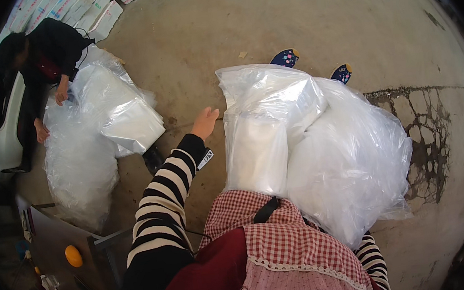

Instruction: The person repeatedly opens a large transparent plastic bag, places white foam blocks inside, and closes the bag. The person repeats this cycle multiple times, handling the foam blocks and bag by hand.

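Observation:
Clear plastic bags or film lie in a large bundle across my lap. A flat folded stack (256, 153) forms its left part, and a loose crumpled heap (344, 153) bulges on the right. My left hand (205, 123) is held out just left of the stack, apart from it, with the thumb showing; whether it holds anything small cannot be told. A striped sleeve (165, 195) covers that arm, with a small device bearing a printed code at the wrist. My right hand is hidden; only its striped sleeve (372, 258) shows below the heap. A checked apron (247, 207) lies under the plastic.
At the left, a co-worker (53, 49) bends over another pile of clear plastic (83, 162), hands touching it. Behind are white foam boxes (104, 20) and a white car (2, 124). A dark table (53, 234) with an orange object (73, 256) stands lower left. The concrete floor (423, 131) is cracked at right.

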{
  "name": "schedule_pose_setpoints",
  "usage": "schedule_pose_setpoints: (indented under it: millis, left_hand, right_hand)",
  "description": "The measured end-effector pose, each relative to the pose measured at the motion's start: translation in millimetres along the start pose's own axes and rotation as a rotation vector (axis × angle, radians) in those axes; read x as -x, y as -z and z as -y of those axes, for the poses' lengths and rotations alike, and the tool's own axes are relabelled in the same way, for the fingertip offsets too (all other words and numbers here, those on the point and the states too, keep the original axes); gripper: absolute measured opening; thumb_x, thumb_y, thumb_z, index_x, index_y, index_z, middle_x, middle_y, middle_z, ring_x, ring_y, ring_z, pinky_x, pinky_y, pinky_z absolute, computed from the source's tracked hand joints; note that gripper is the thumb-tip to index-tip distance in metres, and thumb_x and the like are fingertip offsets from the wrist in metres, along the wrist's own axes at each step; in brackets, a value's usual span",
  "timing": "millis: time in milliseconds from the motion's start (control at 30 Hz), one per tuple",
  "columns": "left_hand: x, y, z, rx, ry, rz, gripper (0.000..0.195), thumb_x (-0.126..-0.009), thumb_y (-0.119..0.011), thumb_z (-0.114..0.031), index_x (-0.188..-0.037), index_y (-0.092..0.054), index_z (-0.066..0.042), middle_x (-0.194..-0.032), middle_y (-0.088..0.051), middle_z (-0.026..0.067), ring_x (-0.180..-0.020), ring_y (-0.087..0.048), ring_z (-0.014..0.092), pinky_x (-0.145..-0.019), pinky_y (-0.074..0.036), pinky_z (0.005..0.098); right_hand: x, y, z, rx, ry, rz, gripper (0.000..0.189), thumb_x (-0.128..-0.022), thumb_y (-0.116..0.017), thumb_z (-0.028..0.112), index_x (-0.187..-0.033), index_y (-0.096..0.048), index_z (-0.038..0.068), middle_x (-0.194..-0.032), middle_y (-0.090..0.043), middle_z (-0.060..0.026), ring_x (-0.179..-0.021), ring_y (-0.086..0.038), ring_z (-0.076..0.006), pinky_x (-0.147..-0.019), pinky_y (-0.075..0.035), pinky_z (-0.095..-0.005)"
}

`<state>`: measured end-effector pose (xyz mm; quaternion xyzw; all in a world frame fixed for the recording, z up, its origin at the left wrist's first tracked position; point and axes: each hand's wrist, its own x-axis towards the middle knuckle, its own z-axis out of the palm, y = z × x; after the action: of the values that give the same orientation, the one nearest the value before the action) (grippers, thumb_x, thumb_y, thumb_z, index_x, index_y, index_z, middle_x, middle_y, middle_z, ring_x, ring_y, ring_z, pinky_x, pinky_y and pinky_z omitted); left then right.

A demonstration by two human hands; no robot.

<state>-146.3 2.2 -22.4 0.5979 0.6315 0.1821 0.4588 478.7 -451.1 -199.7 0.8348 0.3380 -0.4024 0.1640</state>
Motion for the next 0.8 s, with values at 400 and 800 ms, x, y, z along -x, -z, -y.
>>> schedule_pose_setpoints:
  millis: [400, 800]
  left_hand:
    - [-32.5, -19.0, 44.4, 1.002, 0.067, -0.135, 0.015, -0.088, -0.063, -0.016, -0.091, -0.064, -0.001, -0.077, -0.062, -0.0007, -0.062, -0.051, 0.007, -0.059, -0.043, 0.023]
    - [103.1, -89.5, -72.5, 0.986, -0.057, 0.394, 0.019, -0.096, -0.048, -0.011, -0.108, -0.058, -0.001, -0.083, -0.059, 0.0011, -0.072, -0.054, 0.009, -0.066, -0.046, 0.023]
  right_hand:
    - [130.6, 303.9, 124.0, -0.853, 0.342, -0.656, 0.023, -0.097, -0.051, 0.025, -0.102, -0.06, 0.004, -0.077, -0.057, 0.0019, -0.061, -0.049, -0.005, -0.049, -0.036, -0.0191]
    - [210.5, 107.3, 522.8, -1.044, 0.786, 0.184, 0.026, -0.098, -0.051, 0.028, -0.095, -0.052, 0.002, -0.081, -0.055, -0.002, -0.072, -0.05, -0.0089, -0.061, -0.042, -0.0249]
